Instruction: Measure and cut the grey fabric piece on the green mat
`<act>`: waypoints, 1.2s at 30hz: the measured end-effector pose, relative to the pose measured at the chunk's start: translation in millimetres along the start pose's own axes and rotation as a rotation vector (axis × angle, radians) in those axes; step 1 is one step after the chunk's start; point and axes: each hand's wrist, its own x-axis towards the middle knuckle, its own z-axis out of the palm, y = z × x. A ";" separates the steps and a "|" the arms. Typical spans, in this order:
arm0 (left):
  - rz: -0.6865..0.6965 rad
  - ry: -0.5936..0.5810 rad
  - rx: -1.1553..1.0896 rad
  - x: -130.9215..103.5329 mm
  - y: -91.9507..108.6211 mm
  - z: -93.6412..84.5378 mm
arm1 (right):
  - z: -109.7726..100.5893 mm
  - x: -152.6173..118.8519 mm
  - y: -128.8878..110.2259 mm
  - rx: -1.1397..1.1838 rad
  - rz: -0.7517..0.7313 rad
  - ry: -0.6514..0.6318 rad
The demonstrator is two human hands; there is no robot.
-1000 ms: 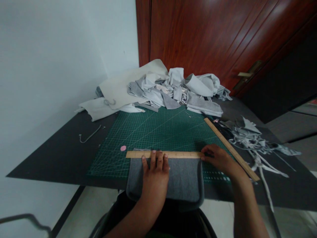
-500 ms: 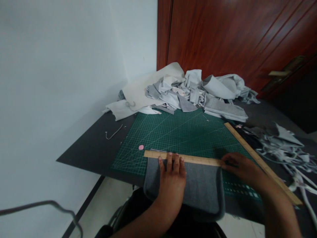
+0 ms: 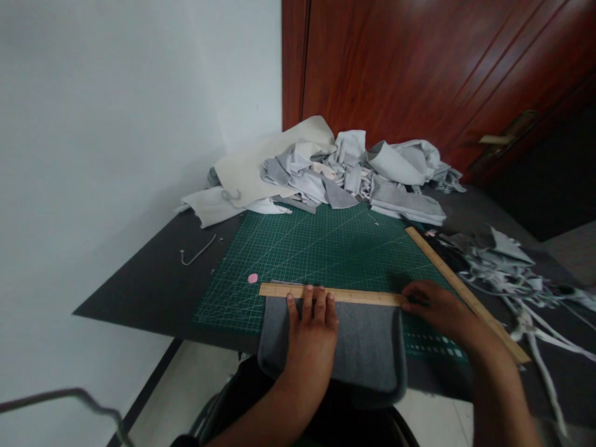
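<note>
A short wooden ruler (image 3: 363, 297) lies across the upper edge of a folded grey cloth piece (image 3: 367, 341). The cloth rests partly on the green cutting mat (image 3: 298, 248) and hangs over the table's front edge. My left hand (image 3: 311, 338) is spread flat on the cloth, its fingertips pressing on the ruler. At the ruler's right end, my right hand (image 3: 431, 304) has its fingers curled, with thumb and fingertips closed at that end; anything smaller inside them is hidden. A small pink chip (image 3: 252, 278) lies on the mat near the ruler's left end.
A longer wooden ruler (image 3: 465, 292) lies slanted along the mat's right side. Pale and grey fabric scraps (image 3: 321, 167) are heaped at the back. More scraps and strips (image 3: 503, 267) lie at the right. A bent cord piece (image 3: 199, 251) is on the dark table at left.
The view has shifted slightly, so everything sits a little further left. Both hands keep their places on the ruler and cloth.
</note>
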 end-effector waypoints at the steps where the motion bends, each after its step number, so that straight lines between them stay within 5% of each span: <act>1: -0.003 -0.002 -0.001 0.5 -0.2 0.1 | -1.7 -0.9 -4.5 -0.004 -0.012 -0.003; 11: 0.004 -0.008 0.017 6.0 -1.6 -5.0 | -5.9 -2.3 -16.0 -0.013 -0.049 0.005; 27: 0.007 0.161 -0.171 -0.5 8.2 -0.2 | -4.2 -7.3 -16.4 -0.055 -0.091 0.028; 32: -0.009 0.137 -0.197 -0.8 8.0 -5.0 | 12.6 -13.7 -58.1 -0.102 -0.213 0.293; 36: 0.026 0.132 -0.232 -5.7 9.2 -1.8 | 59.0 -34.1 -123.4 -0.010 -0.445 0.371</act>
